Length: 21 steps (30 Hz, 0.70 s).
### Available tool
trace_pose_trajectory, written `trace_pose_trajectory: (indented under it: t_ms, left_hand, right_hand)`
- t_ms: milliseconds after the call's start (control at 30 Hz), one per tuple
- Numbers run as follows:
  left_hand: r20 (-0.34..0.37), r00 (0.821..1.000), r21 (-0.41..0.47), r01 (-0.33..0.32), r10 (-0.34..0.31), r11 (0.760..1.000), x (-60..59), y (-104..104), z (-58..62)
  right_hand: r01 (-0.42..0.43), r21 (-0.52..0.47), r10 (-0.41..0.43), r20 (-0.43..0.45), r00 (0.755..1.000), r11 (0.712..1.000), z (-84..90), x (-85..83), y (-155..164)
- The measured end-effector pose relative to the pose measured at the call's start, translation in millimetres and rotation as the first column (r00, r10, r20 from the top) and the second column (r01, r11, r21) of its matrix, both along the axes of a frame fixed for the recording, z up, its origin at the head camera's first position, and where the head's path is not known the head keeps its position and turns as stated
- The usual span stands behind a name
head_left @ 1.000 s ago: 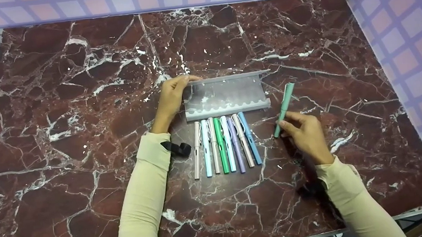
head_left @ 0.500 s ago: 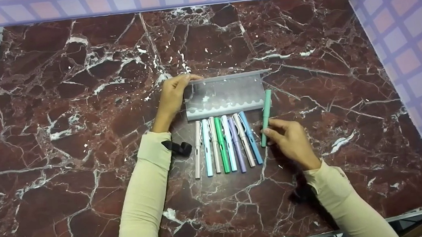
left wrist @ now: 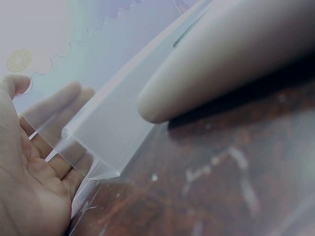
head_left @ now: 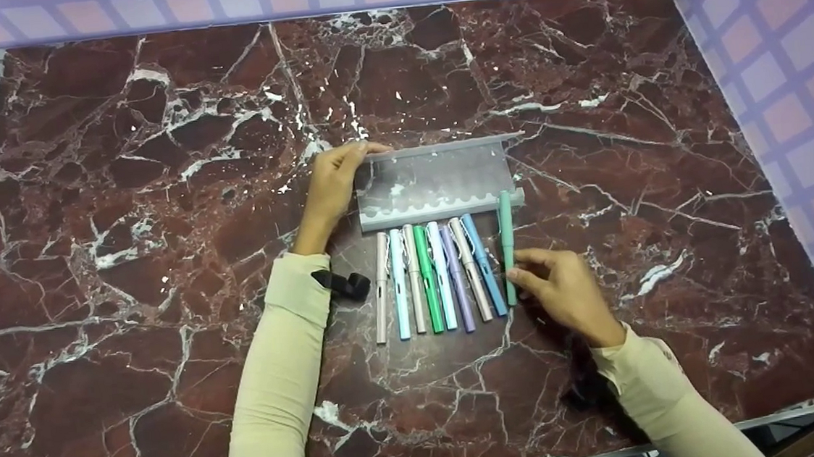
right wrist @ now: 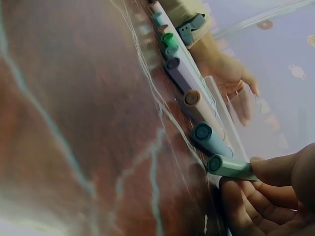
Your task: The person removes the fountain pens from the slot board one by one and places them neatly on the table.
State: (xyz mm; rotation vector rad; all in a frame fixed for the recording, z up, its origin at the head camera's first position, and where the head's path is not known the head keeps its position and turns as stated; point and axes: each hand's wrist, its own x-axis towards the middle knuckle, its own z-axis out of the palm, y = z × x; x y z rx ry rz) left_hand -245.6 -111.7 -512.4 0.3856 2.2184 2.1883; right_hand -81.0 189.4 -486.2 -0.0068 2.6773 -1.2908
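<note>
Red-veined marble table (head_left: pixel 122 207) carries everything. Right hand (head_left: pixel 564 289) pinches the teal pen (head_left: pixel 507 242) near its lower end between thumb and fingertips (right wrist: pixel 275 169); its far tip rests on the clear rack's (head_left: pixel 440 182) right corner. Left hand (head_left: pixel 331 191) curls round the rack's left end. Should the pinch twist, this pen may roll into the blue pen (head_left: pixel 482 266) just left, disturbing the pen row (head_left: pixel 433 277).
</note>
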Motion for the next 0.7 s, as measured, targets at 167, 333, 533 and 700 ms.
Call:
trace_pose_trajectory:
  t_ms: [167, 333, 533, 700]
  left_hand:
    - [0.006, 1.000, -0.004, -0.009, 0.009, 1.000, -0.2, -0.4, -0.4]
    - [0.002, 1.000, 0.016, -0.002, 0.002, 1.000, 0.0, 0.1, -0.3]
    - [0.004, 1.000, 0.030, 0.007, -0.007, 1.000, -0.1, 0.5, -0.2]
    - [0.003, 1.000, 0.028, 0.006, -0.006, 1.000, 0.3, 0.7, 0.6]
  right_hand:
    - [-0.025, 0.106, 0.030, -0.048, 0.998, 0.994, 1.8, 4.2, -1.8]
    - [-0.027, 0.151, 0.033, -0.037, 0.999, 0.988, 6.1, 4.0, -4.2]
    - [-0.024, 0.184, 0.020, 0.022, 1.000, 0.983, 12.3, 1.9, -6.1]
    - [-0.007, 0.207, 0.009, -0.007, 1.000, 0.978, 12.3, 0.1, -9.0]
